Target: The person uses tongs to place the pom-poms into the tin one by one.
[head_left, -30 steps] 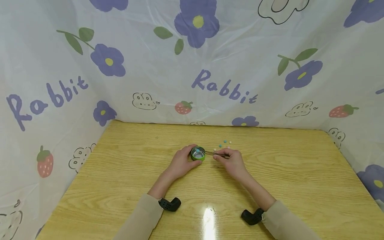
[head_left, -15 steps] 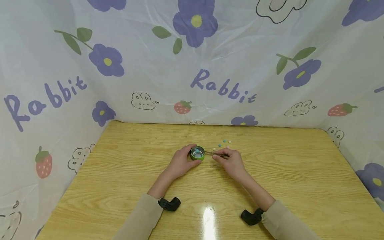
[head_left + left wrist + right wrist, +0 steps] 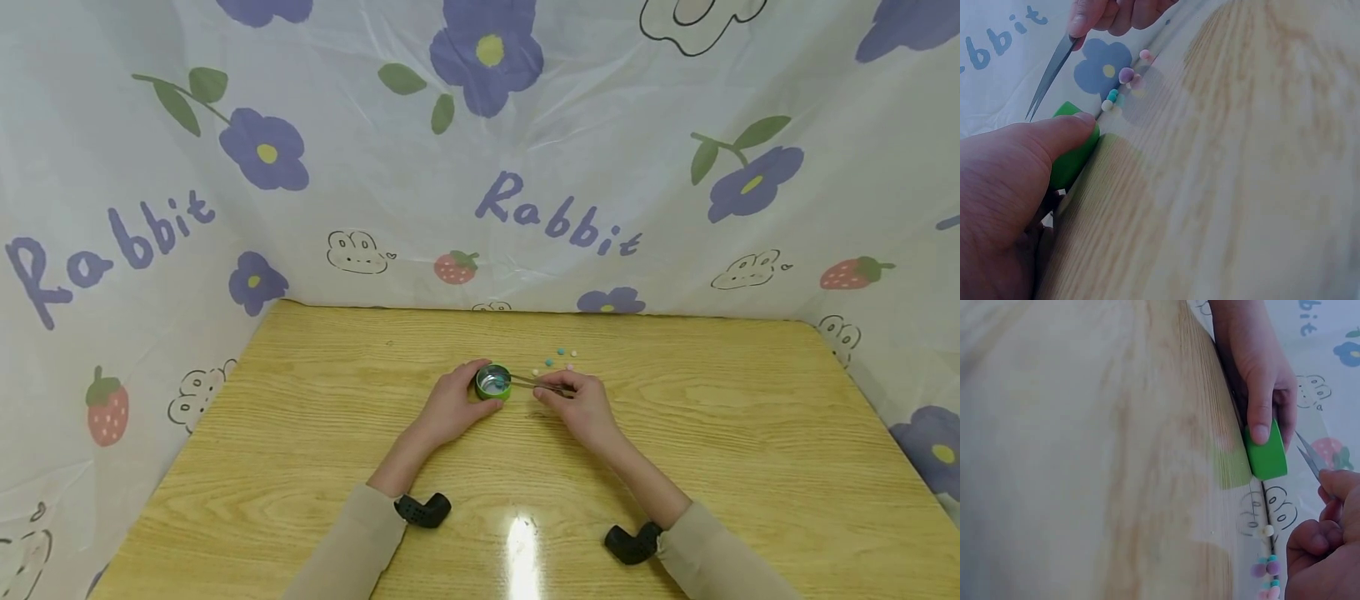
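A small round green tin (image 3: pixel 491 397), silvery inside, stands on the table with its top uncovered. My left hand (image 3: pixel 452 407) grips it from the left, the thumb (image 3: pixel 1069 130) along its near side. At its right, my right hand (image 3: pixel 583 406) pinches a pair of metal tweezers (image 3: pixel 529 382), pointing left over the tin's rim. The tweezer tips are slightly apart, with nothing visible between them in the left wrist view. A blue bead (image 3: pixel 499 382) shows inside the tin, below the tips. Whether other things lie in there I cannot tell.
Several small beads lie on the table behind the right hand: teal (image 3: pixel 561 352), white (image 3: pixel 574 353), pink (image 3: pixel 570 367) and, in the left wrist view, a purple bead (image 3: pixel 1126 75). A printed cloth (image 3: pixel 405 183) hangs behind the wooden table (image 3: pixel 712 417).
The blue bead, earlier at the tweezer tips above the tin, now sits lower inside it, and the tips have parted. Both hands have stayed nearly in place.
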Demonstrator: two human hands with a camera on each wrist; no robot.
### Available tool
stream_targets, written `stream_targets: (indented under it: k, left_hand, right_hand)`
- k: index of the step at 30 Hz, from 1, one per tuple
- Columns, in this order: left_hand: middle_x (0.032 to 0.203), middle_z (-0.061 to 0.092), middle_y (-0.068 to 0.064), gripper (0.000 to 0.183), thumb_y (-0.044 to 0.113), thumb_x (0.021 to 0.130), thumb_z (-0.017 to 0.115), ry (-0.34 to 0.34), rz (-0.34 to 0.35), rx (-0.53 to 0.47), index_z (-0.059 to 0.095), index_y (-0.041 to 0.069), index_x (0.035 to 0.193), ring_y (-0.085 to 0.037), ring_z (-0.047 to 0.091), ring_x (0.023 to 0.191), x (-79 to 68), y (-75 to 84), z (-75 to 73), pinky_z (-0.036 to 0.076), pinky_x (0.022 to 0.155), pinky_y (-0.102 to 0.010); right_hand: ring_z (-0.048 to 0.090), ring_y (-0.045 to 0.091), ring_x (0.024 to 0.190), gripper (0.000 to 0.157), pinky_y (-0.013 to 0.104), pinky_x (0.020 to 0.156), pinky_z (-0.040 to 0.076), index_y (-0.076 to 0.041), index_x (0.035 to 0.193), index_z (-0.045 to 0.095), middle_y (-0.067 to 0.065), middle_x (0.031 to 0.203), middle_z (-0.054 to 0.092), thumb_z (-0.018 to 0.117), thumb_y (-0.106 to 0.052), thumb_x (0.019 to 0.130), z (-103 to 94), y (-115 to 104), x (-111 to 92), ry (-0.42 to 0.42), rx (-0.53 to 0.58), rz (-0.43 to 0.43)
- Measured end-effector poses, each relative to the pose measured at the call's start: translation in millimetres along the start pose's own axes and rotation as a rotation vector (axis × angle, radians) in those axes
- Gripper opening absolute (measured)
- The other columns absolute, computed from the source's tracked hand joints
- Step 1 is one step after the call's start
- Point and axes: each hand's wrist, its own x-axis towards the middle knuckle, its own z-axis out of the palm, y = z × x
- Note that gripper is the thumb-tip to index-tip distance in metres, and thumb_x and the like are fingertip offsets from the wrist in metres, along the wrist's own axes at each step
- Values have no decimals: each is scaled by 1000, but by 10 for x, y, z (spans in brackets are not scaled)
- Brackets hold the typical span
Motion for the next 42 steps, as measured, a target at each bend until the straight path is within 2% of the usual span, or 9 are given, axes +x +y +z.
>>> stream_targets:
  k: [9,17,20,26,33,42]
  left_hand:
    - [134,62,-17,67,26,90,82,5,0,5,53,5,147,-35,58,125,0,-3,4,45,106,-49]
    - [134,62,-17,68,25,90,82,-2,-2,-6,53,4,148,-35,58,125,-3,9,3,45,106,-49]
    - [135,62,-17,68,25,90,82,1,0,-10,53,4,148,-35,58,126,0,6,4,45,106,-49]
    - [136,61,-17,67,25,91,82,-5,-7,-12,53,4,148,-36,57,127,-6,2,1,44,107,-50]
    - [135,62,-17,67,24,90,82,9,4,-8,53,4,147,-35,58,126,0,7,3,45,107,-49]
    - [137,61,-17,67,24,90,82,1,-2,-11,53,4,148,-35,57,128,-3,1,5,44,108,-49]
  right_hand:
    - [68,19,93,16,21,70,55,-2,109,78,11,104,75,76,-8,94,-82,-2,-23,-11,-12,-5]
    - [68,19,97,22,21,72,56,5,115,74,19,116,71,72,-6,97,-271,-41,-54,-2,0,17]
    - [69,18,99,24,21,73,56,3,117,74,18,120,72,73,-10,97,-344,43,-41,12,-3,2]
    - [69,16,95,22,22,70,56,1,115,76,16,114,72,75,-11,96,-476,90,-49,46,-40,23]
    - [69,24,100,23,22,71,56,0,115,76,16,112,72,75,-14,96,-594,155,-66,70,-82,22]
    - [68,28,105,25,20,75,55,1,116,75,18,115,72,74,-15,97,-762,245,-122,81,-147,10]
